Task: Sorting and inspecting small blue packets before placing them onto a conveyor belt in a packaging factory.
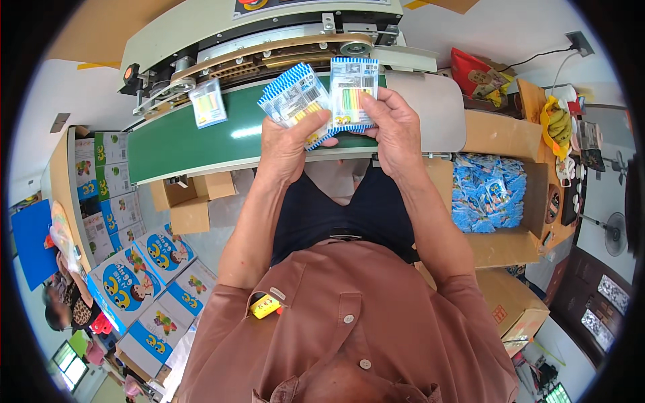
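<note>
My left hand (285,144) grips a small stack of blue-and-white striped packets (295,101) fanned above the green conveyor belt (181,144). My right hand (396,127) holds one more striped packet (353,91) upright, showing coloured sticks through its clear window. The two hands are close together, packets almost touching. Another clear packet (208,102) lies on the belt to the left, under the sealing machine's (269,40) rollers.
An open cardboard box (510,235) at my right holds several blue packets (487,195). Printed blue-and-white cartons (144,275) are stacked at lower left, a small open box (191,201) below the belt. Bananas (557,124) lie on a cluttered desk at right. A person sits far left.
</note>
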A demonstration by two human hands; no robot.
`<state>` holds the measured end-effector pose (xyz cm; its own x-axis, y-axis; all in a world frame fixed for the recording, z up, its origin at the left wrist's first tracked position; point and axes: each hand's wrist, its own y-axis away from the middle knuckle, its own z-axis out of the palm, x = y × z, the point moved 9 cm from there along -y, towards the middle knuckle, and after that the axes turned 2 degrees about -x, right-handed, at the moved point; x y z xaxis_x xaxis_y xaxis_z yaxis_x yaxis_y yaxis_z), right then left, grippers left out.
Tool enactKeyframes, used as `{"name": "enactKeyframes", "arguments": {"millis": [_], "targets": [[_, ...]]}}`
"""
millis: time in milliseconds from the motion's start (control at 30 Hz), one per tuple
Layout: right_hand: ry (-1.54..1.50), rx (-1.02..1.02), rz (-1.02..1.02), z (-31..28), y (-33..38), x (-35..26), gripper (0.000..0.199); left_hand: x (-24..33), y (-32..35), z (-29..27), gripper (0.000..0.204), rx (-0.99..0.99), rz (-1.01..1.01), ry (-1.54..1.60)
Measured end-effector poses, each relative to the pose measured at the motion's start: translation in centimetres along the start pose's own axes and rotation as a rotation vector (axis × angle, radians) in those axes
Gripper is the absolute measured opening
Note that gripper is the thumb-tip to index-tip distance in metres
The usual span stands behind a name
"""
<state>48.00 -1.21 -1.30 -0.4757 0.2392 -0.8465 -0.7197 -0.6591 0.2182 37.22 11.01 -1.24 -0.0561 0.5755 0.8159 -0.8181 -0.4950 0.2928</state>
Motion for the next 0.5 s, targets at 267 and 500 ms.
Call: {"name": "enactKeyframes", "arguments": {"millis": [267,500], "targets": [[-0.036,-0.045,-0.003,0.0,-0.2,0.3,0.024,0.0,0.1,0.8,0.034,-0.069,0.054,-0.047],[-0.005,-0.046,-0.023,0.3,0.0,0.1,0.023,-0.5,0.4,0.1,0.035,-0.031,0.033,0.037]]}}
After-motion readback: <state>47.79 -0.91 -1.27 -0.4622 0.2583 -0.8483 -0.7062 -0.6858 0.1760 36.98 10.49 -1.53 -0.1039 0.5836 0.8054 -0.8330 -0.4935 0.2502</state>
